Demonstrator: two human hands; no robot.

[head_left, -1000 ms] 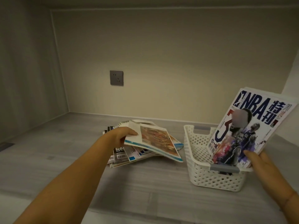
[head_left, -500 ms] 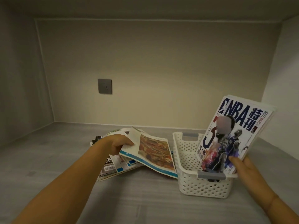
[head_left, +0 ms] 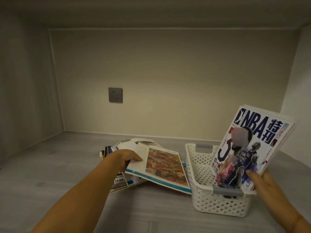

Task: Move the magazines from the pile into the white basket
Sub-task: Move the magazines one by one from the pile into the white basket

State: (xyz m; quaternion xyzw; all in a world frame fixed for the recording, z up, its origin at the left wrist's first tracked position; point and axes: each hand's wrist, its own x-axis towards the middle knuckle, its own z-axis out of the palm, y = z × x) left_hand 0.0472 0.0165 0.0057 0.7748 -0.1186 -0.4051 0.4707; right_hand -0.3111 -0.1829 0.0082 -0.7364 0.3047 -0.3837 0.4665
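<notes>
Beige walls close off a deep alcove, and a grey wall socket (head_left: 115, 95) sits on the back wall, up and to the left of the white basket (head_left: 218, 204). Under everything runs a grey wood-grain surface (head_left: 50, 165), with that basket standing on it as your landmark.

Your right hand (head_left: 262, 180) is closed on the NBA magazine (head_left: 252, 148), thumb laid across the lower right of the cover. That magazine stands nearly upright, leaning back and to the right, with its lower edge down inside the basket behind the near grey handle (head_left: 228, 192). More pale page edges show behind its top edge, so you cannot tell whether you hold one issue or several. A second grey handle (head_left: 204, 146) shows at the basket's far end.

Your left hand (head_left: 127, 159) grips a landscape-picture magazine (head_left: 161, 167) by its left edge, thumb on top. It is tilted, its near right corner reaching up to the basket's left wall; you cannot tell whether it touches. Its far side overlaps the pile (head_left: 117, 174), which lies fanned out flat on the surface just left of the basket, barcodes and spines poking out beneath your wrist.
</notes>
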